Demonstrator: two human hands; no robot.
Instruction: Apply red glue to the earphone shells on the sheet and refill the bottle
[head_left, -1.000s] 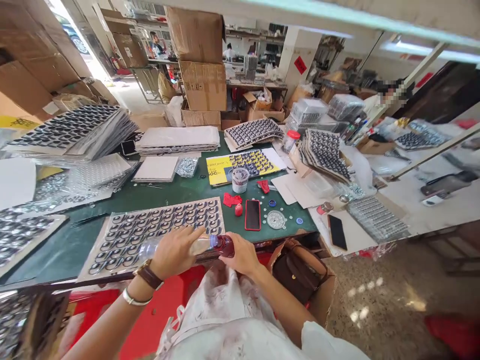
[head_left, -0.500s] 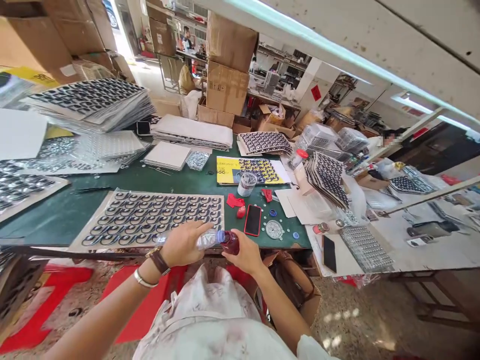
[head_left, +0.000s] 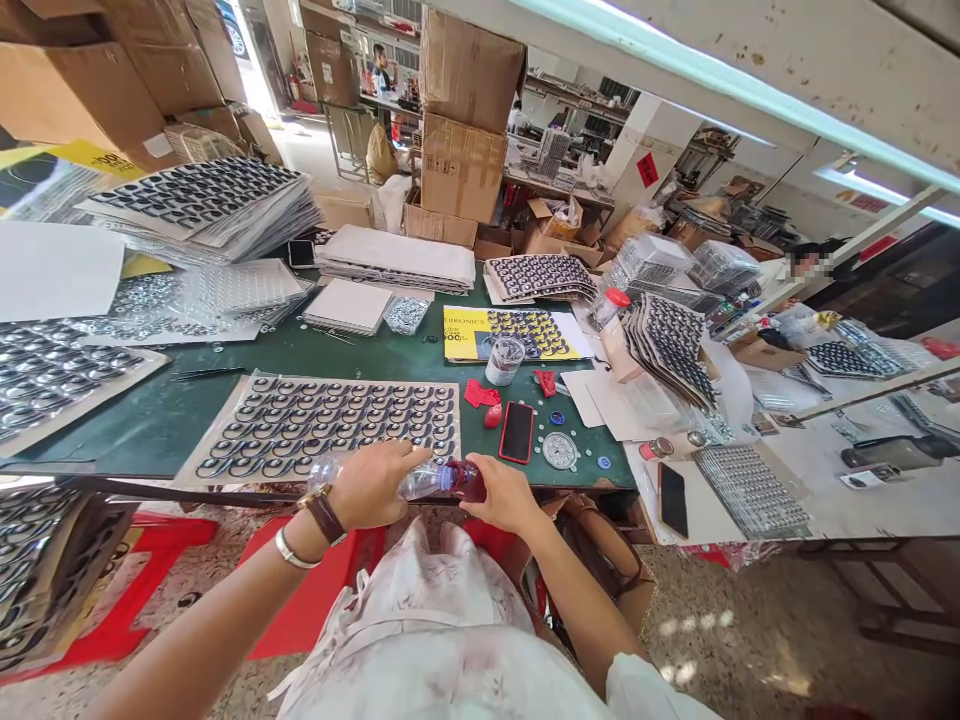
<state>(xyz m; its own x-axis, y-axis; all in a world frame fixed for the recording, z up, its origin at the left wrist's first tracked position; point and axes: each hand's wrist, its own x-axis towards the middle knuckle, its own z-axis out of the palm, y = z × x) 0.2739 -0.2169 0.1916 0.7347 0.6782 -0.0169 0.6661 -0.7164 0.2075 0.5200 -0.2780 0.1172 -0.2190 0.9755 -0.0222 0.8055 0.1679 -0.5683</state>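
Left grip [head_left: 371, 486] clasps bottle [head_left: 422, 481]; right grip [head_left: 504, 494], dark-red object [head_left: 472, 484].

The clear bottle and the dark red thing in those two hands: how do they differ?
The clear bottle is see-through, while the dark red thing is deeply coloured. The clear bottle shows on both sides of the left hand; the dark red thing is partly covered by the right hand. Both are held, meeting at the bottle's neck.

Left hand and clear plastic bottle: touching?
Touching. The head view shows the left hand gripping the clear plastic bottle from above, with parts of the bottle showing on both sides of the hand.
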